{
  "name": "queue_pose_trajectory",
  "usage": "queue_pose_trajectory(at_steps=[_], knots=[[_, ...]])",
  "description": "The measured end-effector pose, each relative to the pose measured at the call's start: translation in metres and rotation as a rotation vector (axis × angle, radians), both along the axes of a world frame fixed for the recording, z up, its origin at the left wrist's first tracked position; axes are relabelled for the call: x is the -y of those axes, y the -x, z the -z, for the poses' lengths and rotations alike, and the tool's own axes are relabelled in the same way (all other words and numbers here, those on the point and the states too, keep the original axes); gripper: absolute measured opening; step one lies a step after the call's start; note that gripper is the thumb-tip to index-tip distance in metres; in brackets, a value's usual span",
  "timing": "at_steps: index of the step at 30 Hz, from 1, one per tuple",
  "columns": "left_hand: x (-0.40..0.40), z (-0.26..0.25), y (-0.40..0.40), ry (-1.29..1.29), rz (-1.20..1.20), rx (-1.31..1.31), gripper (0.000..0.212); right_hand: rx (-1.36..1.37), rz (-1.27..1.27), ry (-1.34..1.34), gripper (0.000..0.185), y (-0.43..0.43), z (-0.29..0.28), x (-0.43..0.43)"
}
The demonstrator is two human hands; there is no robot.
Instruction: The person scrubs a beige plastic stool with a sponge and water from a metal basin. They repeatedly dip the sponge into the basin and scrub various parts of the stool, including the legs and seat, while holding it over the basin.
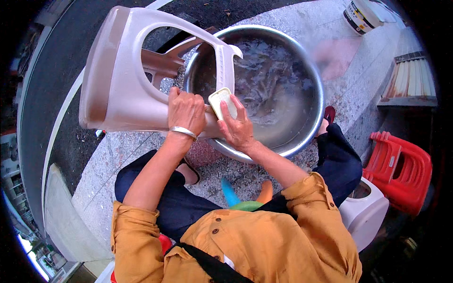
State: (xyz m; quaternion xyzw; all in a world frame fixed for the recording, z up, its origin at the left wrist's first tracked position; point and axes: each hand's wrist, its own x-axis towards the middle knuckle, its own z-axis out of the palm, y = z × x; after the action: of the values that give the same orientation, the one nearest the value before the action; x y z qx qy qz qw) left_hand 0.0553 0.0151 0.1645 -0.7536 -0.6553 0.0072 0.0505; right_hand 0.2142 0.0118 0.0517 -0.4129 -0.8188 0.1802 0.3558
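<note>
My left hand point(187, 111), with a silver bangle at the wrist, grips a leg of a pale pinkish plastic stool point(124, 88) that is tipped on its side. The stool's seat points left, and its leg ends reach over the rim of a large round metal basin point(316, 88) holding murky water point(276, 81). In my right hand point(238, 123) is a pale yellow-white block point(221, 100), held against the stool's leg near my left hand. Whether it is a sponge or a brush I cannot tell. Part of the stool's leg is hidden under my hands.
Beside my knee on the right stand red plastic stools point(400, 173), stacked, and a whitish plastic stool point(368, 212). A white bucket point(361, 17) is at the upper right. Something with blue, orange and green parts point(247, 205) lies between my legs. The pavement edge curves along the left.
</note>
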Motion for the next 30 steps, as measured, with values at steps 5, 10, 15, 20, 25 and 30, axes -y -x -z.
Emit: queue_pose_trajectory(at_steps=[5,10,15,20,25,30], knots=[[0.005,-0.003,0.004,-0.032,0.026,0.035,0.017,-0.222,0.225,0.329,0.039,0.037,-0.008,-0.071],[-0.001,-0.003,-0.002,-0.020,0.042,0.022,0.018,-0.415,0.413,0.571,0.054,0.028,0.102,-0.195],[0.003,-0.005,0.000,-0.019,0.002,-0.005,0.020,0.233,0.351,0.548,0.058,-0.022,0.138,-0.101],[0.000,-0.003,-0.005,-0.024,0.022,-0.014,0.021,0.038,0.364,1.022,0.042,-0.065,0.174,-0.066],[0.003,0.000,0.000,-0.043,0.028,-0.013,0.020,-0.425,0.290,0.473,0.042,-0.002,0.046,-0.045],[0.004,0.000,0.002,-0.035,0.019,-0.042,0.020,-0.153,0.125,-0.007,0.045,0.013,0.021,0.035]])
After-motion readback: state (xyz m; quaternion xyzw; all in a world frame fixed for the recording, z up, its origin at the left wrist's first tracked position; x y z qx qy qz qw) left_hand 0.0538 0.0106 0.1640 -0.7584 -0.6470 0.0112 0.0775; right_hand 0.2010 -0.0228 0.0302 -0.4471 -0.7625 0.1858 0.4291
